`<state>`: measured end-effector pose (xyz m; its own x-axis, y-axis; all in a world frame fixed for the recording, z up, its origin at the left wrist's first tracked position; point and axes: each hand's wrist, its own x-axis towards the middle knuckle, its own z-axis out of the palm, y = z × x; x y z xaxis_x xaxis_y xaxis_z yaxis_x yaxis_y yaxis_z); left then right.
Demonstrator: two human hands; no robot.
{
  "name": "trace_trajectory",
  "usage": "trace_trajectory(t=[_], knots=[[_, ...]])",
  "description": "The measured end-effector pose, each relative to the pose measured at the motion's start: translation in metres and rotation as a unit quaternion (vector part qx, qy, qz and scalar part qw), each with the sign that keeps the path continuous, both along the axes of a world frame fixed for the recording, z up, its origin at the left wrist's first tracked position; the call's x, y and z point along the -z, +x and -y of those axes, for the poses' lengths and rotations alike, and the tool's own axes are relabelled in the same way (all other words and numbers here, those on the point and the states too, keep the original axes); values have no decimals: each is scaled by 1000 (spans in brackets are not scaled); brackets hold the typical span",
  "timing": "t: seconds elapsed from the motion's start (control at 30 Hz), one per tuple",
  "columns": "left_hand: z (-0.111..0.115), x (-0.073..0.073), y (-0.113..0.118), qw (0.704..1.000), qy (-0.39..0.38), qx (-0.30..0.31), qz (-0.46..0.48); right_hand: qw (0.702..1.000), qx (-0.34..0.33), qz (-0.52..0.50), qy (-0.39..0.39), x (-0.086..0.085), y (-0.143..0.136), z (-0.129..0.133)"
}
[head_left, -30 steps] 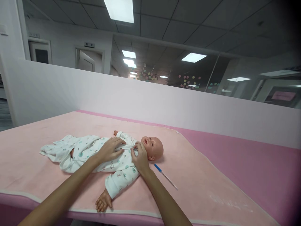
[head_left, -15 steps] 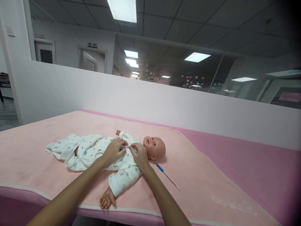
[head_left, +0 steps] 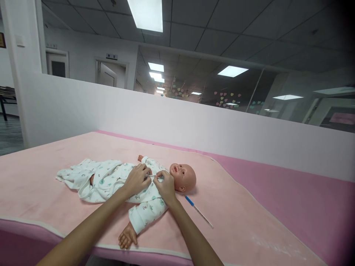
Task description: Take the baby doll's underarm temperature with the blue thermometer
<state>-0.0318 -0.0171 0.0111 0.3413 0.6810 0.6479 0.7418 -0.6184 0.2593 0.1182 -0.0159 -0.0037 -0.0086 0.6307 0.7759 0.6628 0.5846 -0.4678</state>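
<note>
A baby doll (head_left: 186,179) lies on its back, head to the right, in a white printed wrap garment (head_left: 151,210). Over its chest, my left hand (head_left: 137,180) has its fingers closed on a thin white tie string (head_left: 151,176). My right hand (head_left: 165,186), near the doll's chin, pinches the same string from the other side. The string runs taut between both hands; its ends are hidden by my fingers. Beside the head, to the right of my right forearm, a thin clear stick with a blue end (head_left: 189,201), like a thermometer, lies apart from my hands.
A peach-coloured mat (head_left: 238,218) covers most of the pink padded surface (head_left: 299,192). Behind it stands a low white wall (head_left: 177,118) with glass above. The doll's near arm (head_left: 128,236) reaches toward the mat's front edge.
The view has shifted slightly. My right fingers have curled into a tighter pinch, and the hands are a little farther apart with the string between them. The doll and blue-ended stick lie as before.
</note>
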Motion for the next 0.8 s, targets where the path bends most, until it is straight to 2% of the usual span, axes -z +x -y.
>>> trace_trajectory(t=[0.27, 0.47, 0.8], knots=[[0, 0, -1, 999, -27, 8, 26, 1000, -6, 0, 3, 0, -1, 0], [3, -2, -1, 999, -8, 30, 30, 1000, -12, 5, 1, -1, 0, 1], [3, 0, -1, 999, 29, -3, -19, 1000, -4, 14, -8, 2, 0, 0]])
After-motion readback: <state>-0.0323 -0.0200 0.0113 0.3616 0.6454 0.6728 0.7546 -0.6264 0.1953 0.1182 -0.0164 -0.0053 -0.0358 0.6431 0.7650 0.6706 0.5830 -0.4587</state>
